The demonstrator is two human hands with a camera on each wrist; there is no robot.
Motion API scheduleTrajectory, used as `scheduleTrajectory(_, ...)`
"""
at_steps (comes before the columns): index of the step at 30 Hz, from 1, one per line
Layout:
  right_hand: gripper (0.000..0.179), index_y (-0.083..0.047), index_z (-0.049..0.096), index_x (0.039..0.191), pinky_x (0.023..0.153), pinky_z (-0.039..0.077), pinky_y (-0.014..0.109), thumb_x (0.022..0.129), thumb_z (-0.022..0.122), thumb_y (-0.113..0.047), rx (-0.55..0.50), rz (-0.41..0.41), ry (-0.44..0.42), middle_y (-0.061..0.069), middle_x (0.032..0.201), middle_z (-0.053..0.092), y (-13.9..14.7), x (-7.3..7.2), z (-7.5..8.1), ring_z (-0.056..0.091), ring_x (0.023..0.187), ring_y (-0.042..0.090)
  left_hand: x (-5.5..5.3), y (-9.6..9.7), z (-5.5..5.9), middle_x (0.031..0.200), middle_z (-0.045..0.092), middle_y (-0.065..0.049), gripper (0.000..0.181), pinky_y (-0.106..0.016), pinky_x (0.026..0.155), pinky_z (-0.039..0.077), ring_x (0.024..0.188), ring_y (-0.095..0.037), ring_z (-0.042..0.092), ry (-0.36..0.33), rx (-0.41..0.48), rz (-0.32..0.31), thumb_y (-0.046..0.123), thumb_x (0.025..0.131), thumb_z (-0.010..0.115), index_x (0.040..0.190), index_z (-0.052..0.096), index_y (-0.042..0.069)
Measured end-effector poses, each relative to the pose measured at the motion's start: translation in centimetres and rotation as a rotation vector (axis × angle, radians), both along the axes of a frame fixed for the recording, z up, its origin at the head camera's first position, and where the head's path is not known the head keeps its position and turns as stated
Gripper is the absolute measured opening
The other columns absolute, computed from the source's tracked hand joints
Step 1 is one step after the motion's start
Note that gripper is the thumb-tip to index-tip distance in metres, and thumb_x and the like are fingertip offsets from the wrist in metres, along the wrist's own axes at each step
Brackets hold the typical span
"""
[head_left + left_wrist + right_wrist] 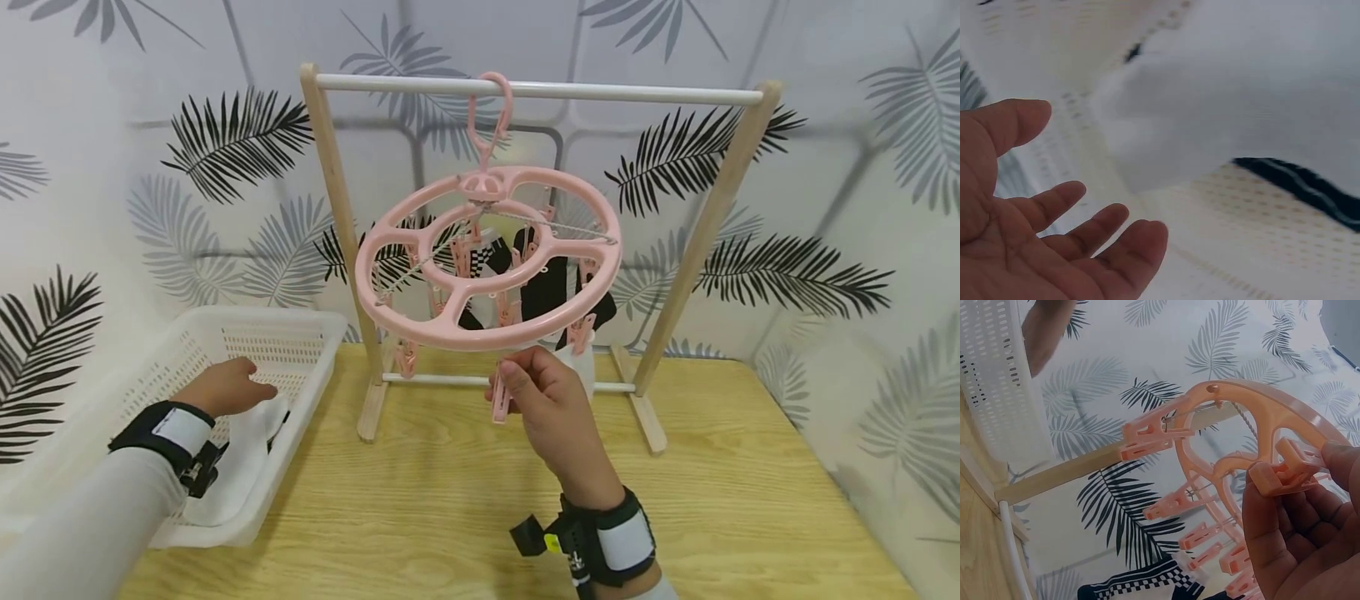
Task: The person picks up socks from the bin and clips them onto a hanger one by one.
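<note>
My right hand [551, 400] pinches a pink clothespin [501, 402] between thumb and fingers, just below the near rim of a pink oval drying hanger [480, 337]. In the right wrist view the clothespin [1285, 472] sits between thumb and fingers, close to the hanger ring. Over the white basket [318, 375] my left hand [228, 387] has its fingers spread and holds nothing. Below it in the basket lies a white sock [240, 467], with a dark, light-striped piece [1300, 184] showing beside it in the left wrist view.
The hanger's hook [495, 108] hangs from the white bar [637, 92] of a wooden rack [337, 183]. Black socks [545, 287], a checkered sock [483, 260] and a white piece [581, 367] hang from clothespins. Beneath stands a wood-grain table [405, 492]; behind is a leaf-patterned backdrop [825, 192].
</note>
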State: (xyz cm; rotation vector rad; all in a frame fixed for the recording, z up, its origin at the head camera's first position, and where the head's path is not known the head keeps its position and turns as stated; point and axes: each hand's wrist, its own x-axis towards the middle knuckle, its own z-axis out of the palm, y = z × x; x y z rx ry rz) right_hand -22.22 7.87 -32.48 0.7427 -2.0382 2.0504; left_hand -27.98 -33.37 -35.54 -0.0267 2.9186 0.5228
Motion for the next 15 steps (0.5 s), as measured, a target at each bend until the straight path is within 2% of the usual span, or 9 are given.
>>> scheduleTrajectory(1, 0.030, 0.003, 0.055, 0.099, 0.064, 0.056, 0.030, 0.097, 0.051, -0.026, 0.001, 0.000, -0.001, 0.018, 0.086, 0.059, 0.0, 0.0, 0.0, 0.059, 0.076, 0.036, 0.1, -0.2, -0.3, 0.127, 0.041, -0.043, 0.071, -0.058, 0.085, 0.046, 0.109, -0.052, 0.046, -0.038, -0.009, 0.010, 0.033, 0.088, 0.053, 0.127, 0.034, -0.023)
scheduleTrajectory(3, 0.029, 0.003, 0.055, 0.098, 0.064, 0.056, 0.031, 0.097, 0.051, -0.026, 0.001, -0.001, -0.004, 0.019, 0.086, 0.059, 0.1, 0.0, 0.0, 0.059, 0.076, 0.034, 0.2, -0.6, -0.9, 0.125, 0.042, -0.043, 0.070, -0.050, 0.075, 0.051, 0.096, -0.046, 0.054, -0.080, -0.005, 0.026, 0.030, 0.087, 0.054, 0.127, 0.034, -0.024)
scheduleTrajectory(6, 0.029, 0.002, 0.055, 0.099, 0.065, 0.056, 0.031, 0.097, 0.051, -0.027, 0.004, -0.002, -0.007, 0.021, 0.087, 0.059, 0.2, 0.0, 0.0, 0.059, 0.077, 0.033, 0.3, -1.1, -1.6, 0.119, 0.047, -0.040, 0.063, -0.036, 0.058, 0.052, 0.074, -0.030, 0.057, -0.103, 0.056, 0.072, 0.023, 0.087, 0.055, 0.125, 0.036, -0.023)
scheduleTrajectory(8, 0.029, 0.001, 0.055, 0.098, 0.065, 0.056, 0.031, 0.097, 0.051, -0.028, 0.003, -0.004, -0.006, 0.023, 0.088, 0.059, 0.2, 0.0, -0.1, 0.059, 0.077, 0.033, 0.4, -1.3, -2.0, 0.110, 0.053, -0.034, 0.054, -0.030, 0.052, 0.050, 0.064, -0.022, 0.054, -0.090, 0.101, 0.087, 0.019, 0.086, 0.055, 0.121, 0.043, -0.021)
scheduleTrajectory(10, 0.029, 0.000, 0.055, 0.098, 0.065, 0.057, 0.031, 0.097, 0.050, -0.028, 0.008, -0.004, -0.004, 0.025, 0.089, 0.058, 0.3, -0.1, 0.0, 0.059, 0.077, 0.033, 0.5, -1.5, -2.2, 0.097, 0.057, -0.026, 0.042, -0.029, 0.053, 0.051, 0.064, -0.019, 0.054, -0.061, 0.135, 0.093, 0.016, 0.086, 0.056, 0.112, 0.051, -0.017)
scheduleTrajectory(12, 0.029, 0.000, 0.055, 0.098, 0.065, 0.057, 0.031, 0.097, 0.050, -0.029, 0.013, -0.001, -0.005, 0.024, 0.089, 0.058, 0.3, -0.1, 0.0, 0.059, 0.077, 0.033, 0.7, -1.5, -2.3, 0.085, 0.059, -0.019, 0.031, -0.029, 0.053, 0.051, 0.063, -0.018, 0.055, -0.014, 0.139, 0.084, 0.014, 0.085, 0.056, 0.100, 0.058, -0.012)
scheduleTrajectory(15, 0.029, 0.001, 0.055, 0.098, 0.065, 0.057, 0.031, 0.097, 0.050, -0.028, 0.014, 0.001, -0.007, 0.024, 0.088, 0.058, 0.4, 0.0, 0.0, 0.059, 0.076, 0.032, 0.9, -1.0, -2.0, 0.076, 0.058, -0.013, 0.021, -0.031, 0.054, 0.053, 0.063, -0.018, 0.057, 0.055, 0.128, 0.069, 0.014, 0.086, 0.057, 0.089, 0.060, -0.007)
